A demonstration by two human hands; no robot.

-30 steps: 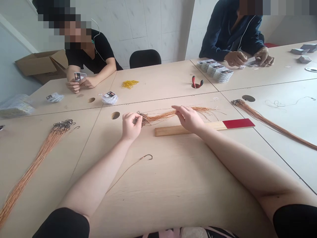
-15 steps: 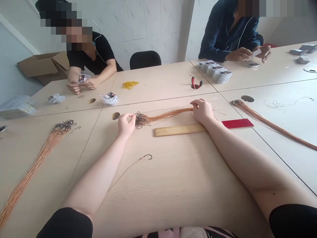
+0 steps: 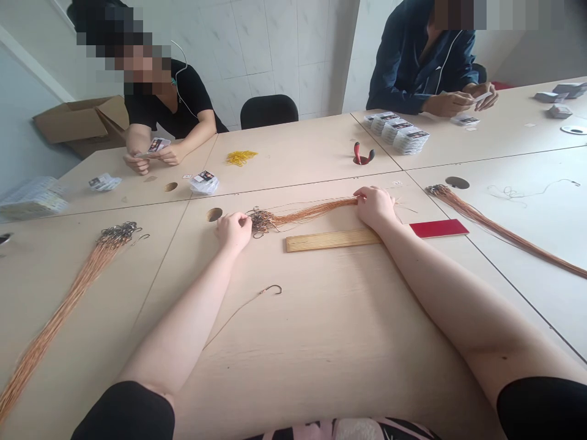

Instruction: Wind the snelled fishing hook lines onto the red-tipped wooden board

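Note:
A bundle of fish hooks (image 3: 263, 221) tied to orange-brown lines (image 3: 316, 211) lies across the table in front of me. At its hook end, my left hand (image 3: 235, 231) has its fingers closed together beside the hooks; what they pinch is hidden. My right hand (image 3: 376, 206) is closed around the other end of the lines, with loose ends sticking out beyond it. Beneath my right wrist runs a flat wooden strip (image 3: 330, 240) with a red end piece (image 3: 439, 228). Nearer to me, a single fish hook (image 3: 271, 289) on its line lies by my left forearm.
More hook bundles lie at left (image 3: 87, 275) and right (image 3: 504, 226). Across the table are red-handled pliers (image 3: 358, 154) in a hole, yellow bits (image 3: 241, 157) and stacked small packs (image 3: 398, 131). Two people sit opposite, handling cards.
My left hand has turned and lowered slightly beside the hooks. My right hand stays nearly still on the lines. The people opposite have shifted the cards in their hands.

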